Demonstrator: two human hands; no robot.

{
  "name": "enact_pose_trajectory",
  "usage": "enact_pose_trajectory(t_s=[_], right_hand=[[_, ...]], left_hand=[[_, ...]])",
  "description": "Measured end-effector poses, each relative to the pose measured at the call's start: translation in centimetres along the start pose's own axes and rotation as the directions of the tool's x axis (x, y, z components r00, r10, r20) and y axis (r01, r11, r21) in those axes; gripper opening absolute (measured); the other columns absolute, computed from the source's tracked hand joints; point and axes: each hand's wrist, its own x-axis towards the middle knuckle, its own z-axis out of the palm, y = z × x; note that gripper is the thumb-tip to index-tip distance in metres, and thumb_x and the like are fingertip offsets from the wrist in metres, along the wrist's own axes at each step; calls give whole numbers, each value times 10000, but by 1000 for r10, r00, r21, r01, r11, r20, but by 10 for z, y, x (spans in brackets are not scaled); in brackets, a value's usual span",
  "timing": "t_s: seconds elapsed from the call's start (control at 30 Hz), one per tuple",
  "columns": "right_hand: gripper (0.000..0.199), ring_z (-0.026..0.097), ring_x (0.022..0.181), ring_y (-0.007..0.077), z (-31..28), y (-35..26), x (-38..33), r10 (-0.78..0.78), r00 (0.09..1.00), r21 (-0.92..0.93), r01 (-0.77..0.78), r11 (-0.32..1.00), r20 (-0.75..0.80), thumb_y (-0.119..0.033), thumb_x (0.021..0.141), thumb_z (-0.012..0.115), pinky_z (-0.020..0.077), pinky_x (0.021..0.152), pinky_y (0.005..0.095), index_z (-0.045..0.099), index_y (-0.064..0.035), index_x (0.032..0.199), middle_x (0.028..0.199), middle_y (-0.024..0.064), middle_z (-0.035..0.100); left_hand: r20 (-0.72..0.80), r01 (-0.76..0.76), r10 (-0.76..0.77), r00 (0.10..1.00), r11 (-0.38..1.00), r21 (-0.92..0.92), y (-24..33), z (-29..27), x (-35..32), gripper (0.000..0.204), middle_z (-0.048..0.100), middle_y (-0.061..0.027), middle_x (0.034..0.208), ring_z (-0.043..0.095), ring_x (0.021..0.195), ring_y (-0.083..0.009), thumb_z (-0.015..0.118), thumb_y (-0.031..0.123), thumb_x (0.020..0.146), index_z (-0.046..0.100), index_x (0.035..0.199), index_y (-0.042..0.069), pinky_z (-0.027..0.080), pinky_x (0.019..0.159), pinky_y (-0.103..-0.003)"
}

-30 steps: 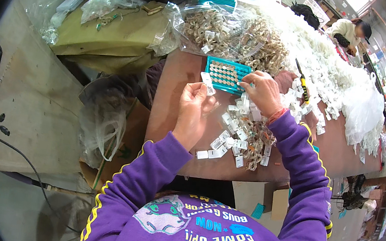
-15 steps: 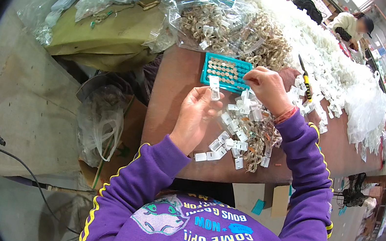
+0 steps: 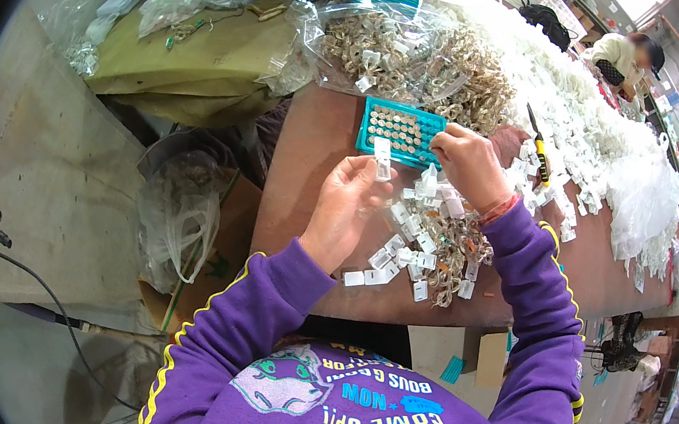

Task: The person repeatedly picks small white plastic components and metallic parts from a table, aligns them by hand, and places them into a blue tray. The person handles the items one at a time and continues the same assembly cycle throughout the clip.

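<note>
White plastic case [image 3: 382, 162] is pinched in the left hand [image 3: 349, 192] at the near side of the teal tray [image 3: 362, 135], probably to stay close to its round discs [image 3: 396, 130], while the right hand [image 3: 464, 158] bunches its fingers at the tray's right end, any grip hidden.

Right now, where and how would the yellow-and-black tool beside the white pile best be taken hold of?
Probably around its yellow handle, with the right hand coming from the near side: the thicker handle end points toward the person, while the narrow dark tip points away.
</note>
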Motion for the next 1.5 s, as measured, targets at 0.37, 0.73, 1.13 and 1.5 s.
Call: enact_pose_trajectory(t_s=[0.37, 0.73, 1.13, 1.5], right_hand=[[121, 641, 704, 291, 10, 19, 3, 39, 999, 181, -42, 983, 18, -36, 769, 695, 509, 654, 364, 704, -32, 889, 792, 132, 633], [175, 654, 783, 293, 8, 14, 7, 199, 973, 296, -224, 929, 112, -27, 758, 677, 518, 727, 360, 696, -33, 931, 838, 141, 653], [70, 649, 773, 301, 7, 17, 5, 140, 981, 287, -174, 942, 134, -49, 755, 668, 516, 719, 369, 706, -28, 810, 793, 137, 649], [88, 646, 723, 286, -7, -4, 10, 98, 992, 244, -114, 963, 75, -35, 773, 676, 517, 667, 354, 691, -39, 859, 799, 129, 640]], left_hand=[[30, 33, -35, 999, 995, 90, 4, 5, -4, 147, 668, -105, 1062, 655, 906, -156, 580, 180, 966, 568, 1071, 78, 511, 684, -204], [35, 40, -45, 998, 992, 117, 5, 4, -6, 171, 666, -88, 1071, 645, 934, -148, 609, 199, 951, 566, 1087, 106, 499, 730, -222], [33, 56, -59, 998, 994, 98, 7, 4, -6, 158, 665, -69, 1071, 640, 931, -134, 609, 210, 952, 565, 1080, 126, 501, 731, -211], [58, 22, -29, 998, 992, 121, 8, 5, -6, 143, 664, -74, 1073, 638, 928, -139, 603, 199, 955, 563, 1077, 136, 501, 727, -232]])
